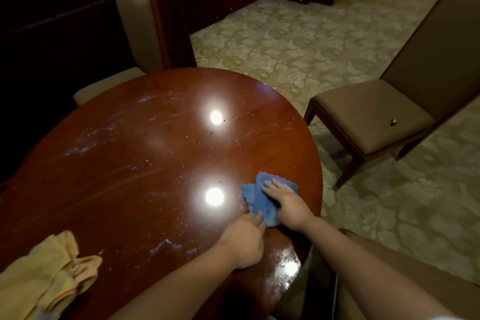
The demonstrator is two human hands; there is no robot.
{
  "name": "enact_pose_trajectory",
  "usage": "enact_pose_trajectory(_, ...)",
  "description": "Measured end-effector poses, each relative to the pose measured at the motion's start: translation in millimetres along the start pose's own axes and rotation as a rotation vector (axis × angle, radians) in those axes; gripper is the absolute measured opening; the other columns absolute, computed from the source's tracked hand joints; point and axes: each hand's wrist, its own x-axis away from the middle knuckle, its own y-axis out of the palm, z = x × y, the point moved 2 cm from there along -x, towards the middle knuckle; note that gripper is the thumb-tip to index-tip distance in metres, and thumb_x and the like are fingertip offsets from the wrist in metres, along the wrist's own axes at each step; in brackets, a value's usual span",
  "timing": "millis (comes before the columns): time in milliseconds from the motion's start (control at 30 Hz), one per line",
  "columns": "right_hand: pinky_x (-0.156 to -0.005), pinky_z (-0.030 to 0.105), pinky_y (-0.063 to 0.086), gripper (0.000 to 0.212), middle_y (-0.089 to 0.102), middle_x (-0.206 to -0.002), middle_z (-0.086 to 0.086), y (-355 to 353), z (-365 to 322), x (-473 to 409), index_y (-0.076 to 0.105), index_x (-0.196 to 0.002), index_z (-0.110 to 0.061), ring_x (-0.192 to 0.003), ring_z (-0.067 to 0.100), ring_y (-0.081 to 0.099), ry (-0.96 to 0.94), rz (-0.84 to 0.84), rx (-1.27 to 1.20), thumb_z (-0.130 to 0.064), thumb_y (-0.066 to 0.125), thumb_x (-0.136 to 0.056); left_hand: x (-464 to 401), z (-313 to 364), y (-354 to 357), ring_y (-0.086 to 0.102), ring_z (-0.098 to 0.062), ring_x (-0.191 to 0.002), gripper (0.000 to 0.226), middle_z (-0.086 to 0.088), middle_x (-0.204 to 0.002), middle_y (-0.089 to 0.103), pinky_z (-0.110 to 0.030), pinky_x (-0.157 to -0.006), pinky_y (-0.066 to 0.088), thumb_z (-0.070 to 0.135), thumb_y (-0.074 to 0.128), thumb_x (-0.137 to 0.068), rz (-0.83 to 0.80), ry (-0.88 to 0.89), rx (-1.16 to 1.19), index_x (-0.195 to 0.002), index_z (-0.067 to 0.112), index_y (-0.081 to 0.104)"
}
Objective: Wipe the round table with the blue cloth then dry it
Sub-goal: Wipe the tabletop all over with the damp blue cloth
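A crumpled yellow cloth (49, 273) lies at the near left edge of the surface. A beige upholstered chair (137, 34) with a dark wood frame stands at the far side, its seat tucked partly under. A second, brown chair (376, 122) stands well apart to the right on the pale patterned carpet (298, 41), with a small dark object (394, 122) on its seat, too small to identify. Dark wood panelling (52, 8) fills the background at left.
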Motion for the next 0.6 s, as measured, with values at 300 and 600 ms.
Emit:
enact_pose_trajectory(300,-0.112,0.016,-0.002,0.06,0.013,-0.159,0.003,1,24,8,0.022,-0.151,-0.014,-0.147,0.014,0.007,0.018,0.106,0.126,-0.008,0.038,-0.093,-1,2,-3,0.013,-0.026,-0.145,0.06,-0.015,-0.159,0.01,-0.035,-0.12,0.005,0.028,0.034,-0.098,-0.066,-0.045,-0.051,-0.15,0.001,0.017)
enact_pose_trajectory(600,-0.116,0.034,0.02,0.064,0.023,-0.155,0.009,34,-18,9,0.031,-0.148,-0.01,-0.143,0.024,0.025,-0.216,-0.029,0.41,-0.01,0.049,-0.087,42,-7,-1,0.026,-0.029,-0.139,0.054,-0.015,-0.155,0.022,-0.035,-0.112,0.021,0.028,0.034,-0.099,-0.135,-0.094,-0.073,-0.146,0.001,0.028)
